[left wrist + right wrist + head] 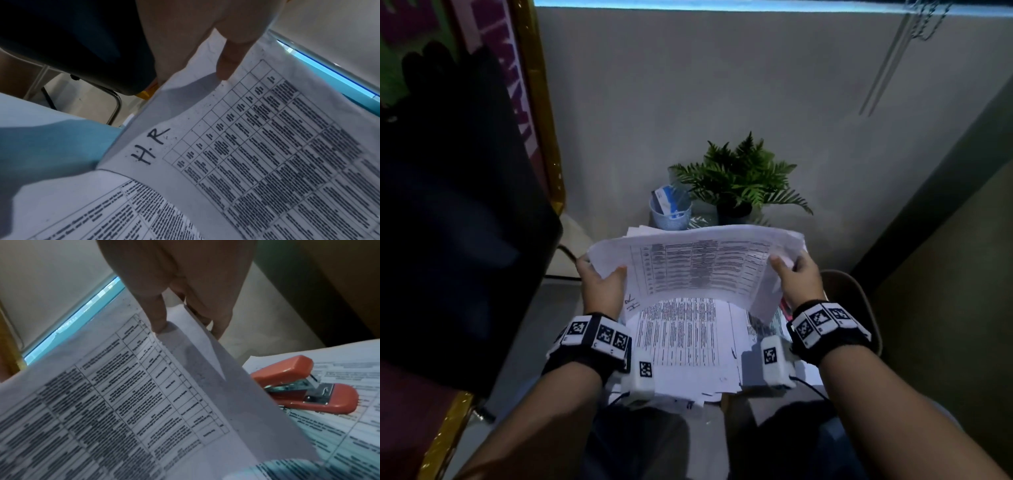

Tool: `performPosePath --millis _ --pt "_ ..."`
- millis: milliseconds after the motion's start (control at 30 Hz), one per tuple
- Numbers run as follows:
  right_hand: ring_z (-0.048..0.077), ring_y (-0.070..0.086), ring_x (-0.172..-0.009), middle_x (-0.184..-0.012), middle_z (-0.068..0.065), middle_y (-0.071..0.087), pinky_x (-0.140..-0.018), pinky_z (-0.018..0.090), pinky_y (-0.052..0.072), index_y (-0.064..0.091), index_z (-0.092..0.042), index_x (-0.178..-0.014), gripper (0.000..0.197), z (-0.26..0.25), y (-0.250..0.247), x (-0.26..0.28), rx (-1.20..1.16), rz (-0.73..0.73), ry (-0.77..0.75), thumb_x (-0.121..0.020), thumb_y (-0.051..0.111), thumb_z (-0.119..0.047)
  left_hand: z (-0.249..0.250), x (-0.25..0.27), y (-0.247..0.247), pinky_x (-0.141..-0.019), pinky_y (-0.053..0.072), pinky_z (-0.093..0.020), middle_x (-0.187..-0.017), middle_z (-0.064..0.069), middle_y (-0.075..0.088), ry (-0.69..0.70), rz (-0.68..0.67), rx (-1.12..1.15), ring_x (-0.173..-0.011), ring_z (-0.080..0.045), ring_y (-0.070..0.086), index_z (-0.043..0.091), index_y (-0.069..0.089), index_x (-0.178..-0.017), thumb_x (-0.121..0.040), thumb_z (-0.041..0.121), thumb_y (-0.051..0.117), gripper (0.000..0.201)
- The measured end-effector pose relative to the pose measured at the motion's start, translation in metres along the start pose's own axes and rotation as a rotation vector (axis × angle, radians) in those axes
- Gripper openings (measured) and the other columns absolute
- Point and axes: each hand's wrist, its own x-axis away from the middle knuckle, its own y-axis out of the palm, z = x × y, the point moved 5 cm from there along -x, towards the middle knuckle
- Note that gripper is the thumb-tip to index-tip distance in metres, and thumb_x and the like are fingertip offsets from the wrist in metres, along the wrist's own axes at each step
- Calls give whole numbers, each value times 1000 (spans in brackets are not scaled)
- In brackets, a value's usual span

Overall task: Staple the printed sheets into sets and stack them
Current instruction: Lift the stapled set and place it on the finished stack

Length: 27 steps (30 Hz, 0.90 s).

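Observation:
A bundle of printed sheets [698, 263] with tables is lifted off the pile, curved upward, "H.R" handwritten at its lower left [150, 146]. My left hand [602, 284] pinches its left edge, thumb on top [228, 65]. My right hand [796, 274] pinches the right edge, thumb on the printed side [158, 318] and fingers behind. Below lies a loose pile of printed sheets [681, 346]. An orange stapler [304, 386] rests on papers at the right, under the raised bundle; the head view hides nearly all of it.
A potted fern [739, 181] and a blue cup [671, 212] holding cards stand behind the pile against the grey wall. A dark chair back [448, 222] fills the left. A round stool [852, 301] sits at the right.

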Motion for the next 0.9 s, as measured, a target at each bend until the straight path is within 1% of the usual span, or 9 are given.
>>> performPosePath --millis 100,167,267,333,467,567,700,800,900 --pt "25 63 -103 -110 2 67 -93 53 49 57 -28 -109 27 6 4 -2 -9 -37 4 -84 66 -33 -5 -4 5 -79 43 -28 -111 -5 47 -30 -62 -20 -99 -25 51 16 29 -123 -86 -8 46 47" --pt "26 64 -100 -107 2 67 -89 55 50 55 -33 -102 28 11 5 -3 -9 -56 12 -79 69 -42 -8 -5 9 -69 42 -25 -105 -4 47 -40 -97 -58 -92 -22 53 16 31 -117 -92 -2 45 34" --pt "28 64 -96 -102 2 67 -87 56 51 53 -38 -90 25 13 3 -5 -5 -14 29 -73 71 -43 -8 -5 9 -79 41 -29 -108 -13 56 2 -85 -132 -100 -28 56 12 42 -111 -97 13 44 14" --pt "29 63 -98 -104 5 67 -90 54 50 57 -32 -98 20 15 1 -7 18 25 41 -82 68 -31 -9 -3 8 -83 42 -32 -111 -11 57 -20 -56 -117 -100 -26 56 13 41 -114 -98 15 41 16" --pt "29 62 -103 -111 10 66 -93 50 49 58 -17 -115 30 9 0 -4 14 40 9 -88 64 -26 -6 4 13 -81 41 -30 -113 -12 54 -39 -87 -83 -97 -23 53 12 34 -116 -98 10 39 19" --pt "26 60 -106 -116 8 65 -94 44 48 56 -16 -119 32 5 -3 -3 2 42 -22 -89 63 -24 -1 6 14 -80 39 -28 -111 -9 54 -18 -105 -101 -95 -21 53 13 33 -108 -99 9 36 11" --pt "27 58 -109 -117 8 63 -95 44 47 55 -17 -123 32 1 -5 -3 89 1 -33 -92 58 -25 1 7 17 -73 40 -25 -104 -8 54 -42 -157 -176 -90 -23 54 14 31 -108 -101 12 34 8" --pt "22 59 -103 -113 6 65 -91 36 48 57 -16 -120 28 -12 -8 -5 104 -42 -47 -93 57 -21 7 -7 8 -79 39 -30 -112 -12 55 -2 -103 -263 -101 -30 56 14 35 -110 -99 14 36 12" --pt "7 62 -79 -90 -5 67 -66 11 49 58 -19 -104 11 -22 -6 -2 78 -133 -35 -94 55 -14 23 -17 0 -95 40 -40 -129 -18 48 60 -35 -447 -117 -36 49 9 34 -128 -91 14 49 41"
